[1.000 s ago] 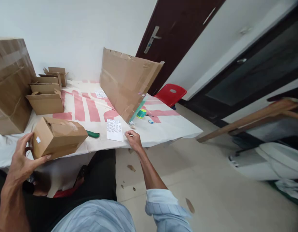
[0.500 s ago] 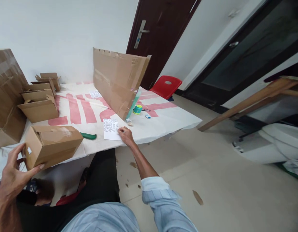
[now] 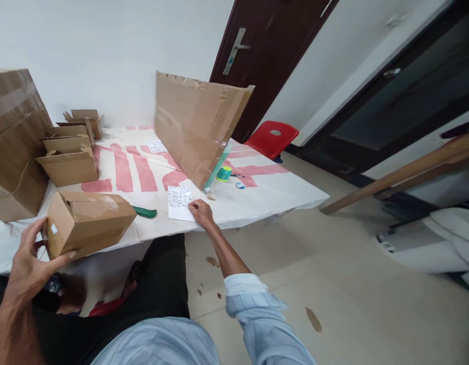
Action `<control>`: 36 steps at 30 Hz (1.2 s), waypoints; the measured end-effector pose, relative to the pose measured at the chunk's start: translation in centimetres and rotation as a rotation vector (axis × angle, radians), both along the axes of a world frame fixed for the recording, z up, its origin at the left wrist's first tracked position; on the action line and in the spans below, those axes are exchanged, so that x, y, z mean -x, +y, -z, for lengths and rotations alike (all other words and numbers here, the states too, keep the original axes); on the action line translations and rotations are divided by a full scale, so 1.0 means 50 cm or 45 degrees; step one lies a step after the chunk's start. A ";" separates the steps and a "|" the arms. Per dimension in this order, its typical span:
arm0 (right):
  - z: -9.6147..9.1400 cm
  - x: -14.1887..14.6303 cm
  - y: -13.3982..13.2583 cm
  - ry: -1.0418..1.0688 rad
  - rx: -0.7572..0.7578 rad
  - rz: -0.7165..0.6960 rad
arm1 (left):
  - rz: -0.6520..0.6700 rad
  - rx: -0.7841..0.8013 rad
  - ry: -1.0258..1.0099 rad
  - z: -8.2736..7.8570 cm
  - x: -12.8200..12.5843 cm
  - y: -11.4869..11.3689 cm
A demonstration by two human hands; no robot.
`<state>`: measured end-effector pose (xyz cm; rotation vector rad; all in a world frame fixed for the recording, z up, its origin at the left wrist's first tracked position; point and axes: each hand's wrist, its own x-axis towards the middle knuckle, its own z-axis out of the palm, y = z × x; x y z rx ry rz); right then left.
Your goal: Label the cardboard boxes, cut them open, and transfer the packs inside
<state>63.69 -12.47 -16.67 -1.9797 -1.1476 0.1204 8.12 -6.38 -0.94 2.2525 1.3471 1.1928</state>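
Note:
My left hand (image 3: pixel 31 261) grips the near end of a closed cardboard box (image 3: pixel 90 220) that rests at the table's front edge, fingers wrapped round its end. My right hand (image 3: pixel 200 212) reaches forward, its fingertips pinched on the right side of a white sheet of small stickers (image 3: pixel 179 202) lying flat on the table. A green-handled tool (image 3: pixel 146 212) lies between the box and the sheet.
The table (image 3: pixel 280 195) wears a white cloth with red bands. A big cardboard panel (image 3: pixel 196 129) stands upright on it. Open small boxes (image 3: pixel 69 165) and a large carton (image 3: pixel 12 142) sit at the left. A green tape roll (image 3: pixel 223 174), red stool (image 3: pixel 274 138) and dark door (image 3: pixel 265 56) lie beyond.
My right hand moved left from the sheet's right corner onto the sticker sheet. My left hand keeps hold of the box, which has barely shifted. The camera view swung slightly.

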 end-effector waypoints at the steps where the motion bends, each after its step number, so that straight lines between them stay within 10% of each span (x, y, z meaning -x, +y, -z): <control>1: 0.000 0.000 0.001 -0.007 0.013 0.006 | 0.016 0.022 -0.020 0.000 0.001 0.000; 36: -0.045 0.056 -0.042 -0.142 0.106 0.002 | 0.130 0.134 -0.120 -0.013 -0.026 -0.057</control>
